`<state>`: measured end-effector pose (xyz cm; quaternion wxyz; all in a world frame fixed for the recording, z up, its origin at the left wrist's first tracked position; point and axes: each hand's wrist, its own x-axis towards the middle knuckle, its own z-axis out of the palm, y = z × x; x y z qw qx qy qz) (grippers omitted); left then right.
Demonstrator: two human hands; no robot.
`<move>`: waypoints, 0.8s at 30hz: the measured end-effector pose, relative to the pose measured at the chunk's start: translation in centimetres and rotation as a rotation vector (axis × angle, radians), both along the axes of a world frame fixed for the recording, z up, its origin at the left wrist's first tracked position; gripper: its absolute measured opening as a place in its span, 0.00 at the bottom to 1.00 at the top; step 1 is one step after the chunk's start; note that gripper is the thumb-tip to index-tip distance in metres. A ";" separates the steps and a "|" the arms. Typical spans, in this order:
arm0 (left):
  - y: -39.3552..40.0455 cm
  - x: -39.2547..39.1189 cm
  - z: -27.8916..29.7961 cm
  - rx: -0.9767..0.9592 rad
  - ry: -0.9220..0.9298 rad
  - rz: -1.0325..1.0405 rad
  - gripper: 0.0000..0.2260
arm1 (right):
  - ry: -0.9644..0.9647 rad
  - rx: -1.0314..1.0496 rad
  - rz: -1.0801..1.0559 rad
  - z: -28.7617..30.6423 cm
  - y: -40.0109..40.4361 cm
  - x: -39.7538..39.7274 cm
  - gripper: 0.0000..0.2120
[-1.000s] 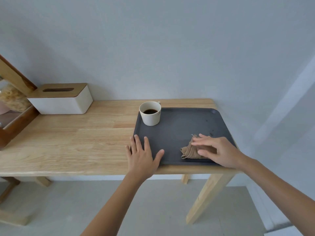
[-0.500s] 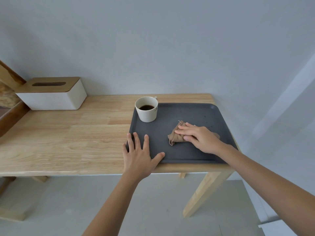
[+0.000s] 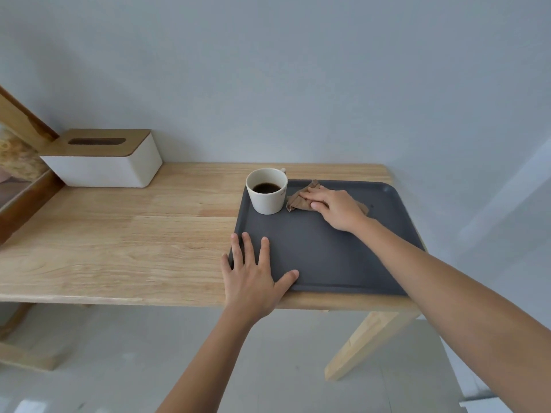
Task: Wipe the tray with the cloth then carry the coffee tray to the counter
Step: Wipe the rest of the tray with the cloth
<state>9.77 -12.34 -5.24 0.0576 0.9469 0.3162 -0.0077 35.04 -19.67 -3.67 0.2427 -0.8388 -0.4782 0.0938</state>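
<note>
A dark grey tray [image 3: 328,251] lies on the right end of the wooden table [image 3: 119,239]. A white cup of black coffee [image 3: 267,190] stands in the tray's far left corner. My right hand [image 3: 335,207] presses flat on a crumpled brown cloth [image 3: 296,201] at the tray's far side, just right of the cup. My left hand [image 3: 253,271] rests flat with fingers spread on the tray's near left corner, its thumb along the near rim.
A white tissue box with a wooden lid [image 3: 104,159] stands at the back left. A wooden frame with a jar [image 3: 18,162] sits at the far left edge. The wall runs right behind the table. The table's right edge lies just beyond the tray.
My right hand has slid the cloth from the tray's near right part across the middle to the far side beside the cup. My left hand has stayed on the near left corner.
</note>
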 end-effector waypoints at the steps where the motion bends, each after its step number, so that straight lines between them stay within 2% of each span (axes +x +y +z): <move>1: 0.2 -0.1 0.0 0.000 -0.002 0.009 0.42 | 0.009 0.014 0.020 0.1 -0.2 -0.6 0.19; 7: 0.2 0.0 -0.1 0.012 0.010 0.017 0.44 | 0.038 0.040 0.111 -0.3 -7.2 -6.6 0.19; 12: 0.1 0.1 -0.3 0.018 0.001 0.010 0.44 | 0.066 0.039 0.075 -0.1 -14.2 -8.5 0.20; 15: 0.3 0.1 -0.4 0.012 0.001 -0.004 0.43 | 0.111 0.041 0.056 0.3 -14.9 -7.3 0.20; 24: 0.5 -0.1 0.0 -0.009 0.006 -0.010 0.45 | 0.027 0.037 -0.102 -0.6 -8.3 2.4 0.20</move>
